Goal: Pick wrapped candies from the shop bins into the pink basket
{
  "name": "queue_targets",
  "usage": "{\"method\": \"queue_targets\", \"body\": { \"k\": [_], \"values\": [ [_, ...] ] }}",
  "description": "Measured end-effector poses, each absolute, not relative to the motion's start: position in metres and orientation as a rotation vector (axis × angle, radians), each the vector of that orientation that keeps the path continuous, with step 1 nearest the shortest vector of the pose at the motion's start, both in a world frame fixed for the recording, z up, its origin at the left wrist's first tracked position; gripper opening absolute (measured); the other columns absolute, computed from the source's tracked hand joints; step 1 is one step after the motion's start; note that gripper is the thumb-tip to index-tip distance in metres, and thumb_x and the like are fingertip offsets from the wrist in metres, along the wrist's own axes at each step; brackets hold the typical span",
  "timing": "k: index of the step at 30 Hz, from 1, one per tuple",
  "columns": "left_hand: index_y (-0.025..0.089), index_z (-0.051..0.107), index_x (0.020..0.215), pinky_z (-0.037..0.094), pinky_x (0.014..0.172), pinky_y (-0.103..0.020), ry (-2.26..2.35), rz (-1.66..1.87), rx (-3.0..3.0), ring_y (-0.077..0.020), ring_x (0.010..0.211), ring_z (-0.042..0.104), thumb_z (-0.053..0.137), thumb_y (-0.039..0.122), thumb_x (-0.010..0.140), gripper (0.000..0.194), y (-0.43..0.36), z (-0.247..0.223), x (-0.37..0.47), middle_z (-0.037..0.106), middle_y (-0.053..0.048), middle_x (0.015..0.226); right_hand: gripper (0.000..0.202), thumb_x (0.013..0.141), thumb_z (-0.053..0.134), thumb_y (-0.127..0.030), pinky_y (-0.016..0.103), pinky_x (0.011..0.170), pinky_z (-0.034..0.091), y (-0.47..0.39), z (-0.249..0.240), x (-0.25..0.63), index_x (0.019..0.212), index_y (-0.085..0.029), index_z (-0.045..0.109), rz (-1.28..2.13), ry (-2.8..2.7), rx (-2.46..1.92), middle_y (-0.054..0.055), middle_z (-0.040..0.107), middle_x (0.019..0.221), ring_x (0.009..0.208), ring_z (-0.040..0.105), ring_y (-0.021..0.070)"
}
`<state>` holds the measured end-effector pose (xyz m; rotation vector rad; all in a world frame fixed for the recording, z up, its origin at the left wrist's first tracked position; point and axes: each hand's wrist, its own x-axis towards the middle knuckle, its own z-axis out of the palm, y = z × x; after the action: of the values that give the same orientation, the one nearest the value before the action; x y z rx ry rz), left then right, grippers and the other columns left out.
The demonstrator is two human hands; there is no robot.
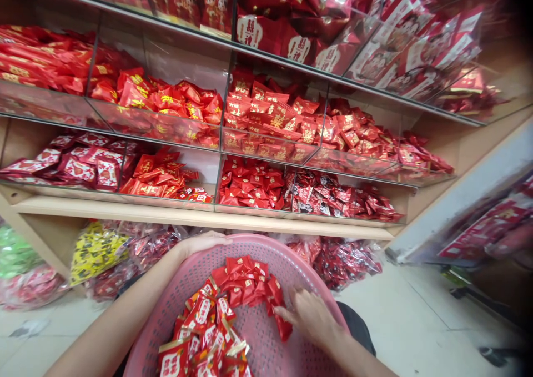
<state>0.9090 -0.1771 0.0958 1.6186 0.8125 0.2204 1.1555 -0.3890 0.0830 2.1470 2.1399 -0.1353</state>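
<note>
A pink perforated plastic basket [162, 288] stands below the shelves. Small red wrapped packets [208, 332] lie along its left side and toward its back. My left hand [204, 242] grips the basket's rim at the back left. Inside the basket on the right, my right hand [308, 316] is beside a few red packets [278, 305], with thumb and fingers apart. It is slightly blurred, and the fingertips touch or nearly touch these packets.
Shelves [166, 209] with clear dividers hold many red packets. Underneath lie plastic bags, including a yellow one [97, 249], a green one [15, 252] and a red one [347, 260]. A dark round object [358, 327] is right of the basket on the tiled floor.
</note>
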Motion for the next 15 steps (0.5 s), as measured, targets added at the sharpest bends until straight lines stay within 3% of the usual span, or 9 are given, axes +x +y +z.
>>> {"method": "queue_targets", "body": {
  "k": [4, 10, 15],
  "values": [
    [0.015, 0.065, 0.087, 0.042, 0.079, -0.028, 0.794, 0.213, 1.599, -0.022, 0.088, 0.058, 0.058, 0.051, 0.068, 0.042, -0.176, 0.093, 0.91, 0.067, -0.004, 0.092, 0.052, 0.075, 0.055, -0.049, 0.038, 0.08, 0.045, -0.39, 0.081, 1.141, 0.106, -0.008, 0.056, -0.328, 1.968, 2.171, 0.018, 0.063, 0.098, 0.092, 0.059, 0.0312],
    [0.015, 0.065, 0.085, 0.043, 0.078, -0.028, 0.817, 0.23, 1.587, -0.0226, 0.087, 0.059, 0.06, 0.049, 0.066, 0.039, -0.175, 0.092, 0.909, 0.067, -0.004, 0.092, 0.037, 0.067, 0.061, -0.038, 0.038, 0.081, 0.044, -0.381, 0.066, 1.13, 0.095, -0.013, 0.064, -0.452, 1.864, 2.11, 0.015, 0.064, 0.098, 0.095, 0.058, 0.0302],
    [0.016, 0.065, 0.083, 0.043, 0.077, -0.028, 0.804, 0.24, 1.551, -0.0222, 0.085, 0.059, 0.061, 0.048, 0.065, 0.038, -0.177, 0.092, 0.908, 0.067, -0.004, 0.09, 0.047, 0.062, 0.06, -0.031, 0.036, 0.081, 0.044, -0.383, 0.055, 1.133, 0.104, -0.011, 0.058, -0.513, 1.848, 2.111, 0.017, 0.062, 0.102, 0.096, 0.058, 0.0295]
  ]
}}
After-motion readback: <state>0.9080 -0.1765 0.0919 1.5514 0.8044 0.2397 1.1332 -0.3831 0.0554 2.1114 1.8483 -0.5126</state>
